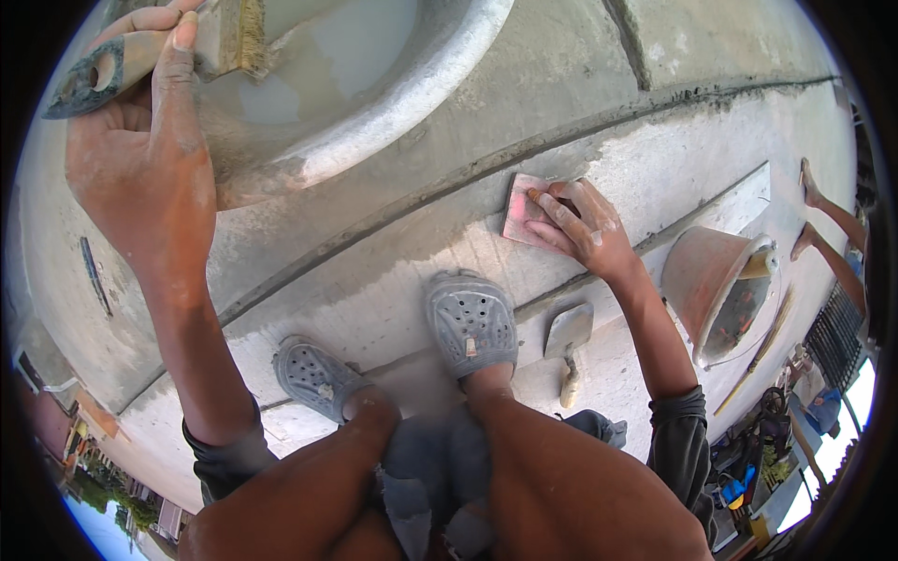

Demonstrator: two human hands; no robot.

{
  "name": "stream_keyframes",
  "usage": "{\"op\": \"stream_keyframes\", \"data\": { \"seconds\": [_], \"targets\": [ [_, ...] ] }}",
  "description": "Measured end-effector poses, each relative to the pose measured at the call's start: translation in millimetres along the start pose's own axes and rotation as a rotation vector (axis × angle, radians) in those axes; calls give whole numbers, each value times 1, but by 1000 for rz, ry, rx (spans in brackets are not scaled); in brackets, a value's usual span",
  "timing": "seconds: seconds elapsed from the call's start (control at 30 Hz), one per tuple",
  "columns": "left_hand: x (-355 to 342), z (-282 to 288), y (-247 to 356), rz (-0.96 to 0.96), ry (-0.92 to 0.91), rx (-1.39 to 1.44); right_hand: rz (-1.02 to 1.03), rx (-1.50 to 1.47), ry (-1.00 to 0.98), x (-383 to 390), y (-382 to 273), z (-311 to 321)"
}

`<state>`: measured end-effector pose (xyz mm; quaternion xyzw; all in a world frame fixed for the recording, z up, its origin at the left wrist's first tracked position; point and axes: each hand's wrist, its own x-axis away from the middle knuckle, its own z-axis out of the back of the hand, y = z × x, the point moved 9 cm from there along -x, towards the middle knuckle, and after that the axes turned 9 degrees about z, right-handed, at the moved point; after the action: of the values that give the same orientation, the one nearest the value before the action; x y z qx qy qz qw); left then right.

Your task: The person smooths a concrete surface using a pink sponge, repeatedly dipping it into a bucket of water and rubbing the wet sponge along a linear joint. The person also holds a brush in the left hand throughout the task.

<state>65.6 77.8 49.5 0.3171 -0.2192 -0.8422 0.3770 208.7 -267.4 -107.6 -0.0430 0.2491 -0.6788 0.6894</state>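
My left hand (150, 159) is closed on a wide paintbrush (229, 42) with a dark-tipped handle, held over the rim of a large pale basin (421, 93) of cloudy water. My right hand (585, 224) grips a flat, pinkish square block (517, 206) resting on the damp concrete step (393, 252), which has a pale, wet-edged patch along it. Below that hand a trowel (570, 332) lies on the concrete beside my right shoe (472, 323).
A reddish bucket (692, 280) with a cylindrical handle in it stands at right, near a long thin stick (753, 365). Another person's bare legs (837, 243) show at the far right edge, with piled tools and bags (748, 449) below. My left shoe (318, 374) is on the concrete.
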Motion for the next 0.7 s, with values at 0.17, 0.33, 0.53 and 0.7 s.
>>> {"op": "stream_keyframes", "data": {
  "seconds": [0.17, 0.33, 0.53, 0.7],
  "targets": [
    [9, -1, 15, 44, -18, -211, -71, 24, 13, -9, 13, 7],
    [7, -1, 11, -66, 37, -86, 29, -110, -46, -8, -7, -11],
    [8, -2, 10, 33, 3, 43, -85, -30, -14, -13, 10, -5],
    [11, -5, 11, 194, -18, 313, -114, -348, -193, 0, -27, -4]
  ]
}}
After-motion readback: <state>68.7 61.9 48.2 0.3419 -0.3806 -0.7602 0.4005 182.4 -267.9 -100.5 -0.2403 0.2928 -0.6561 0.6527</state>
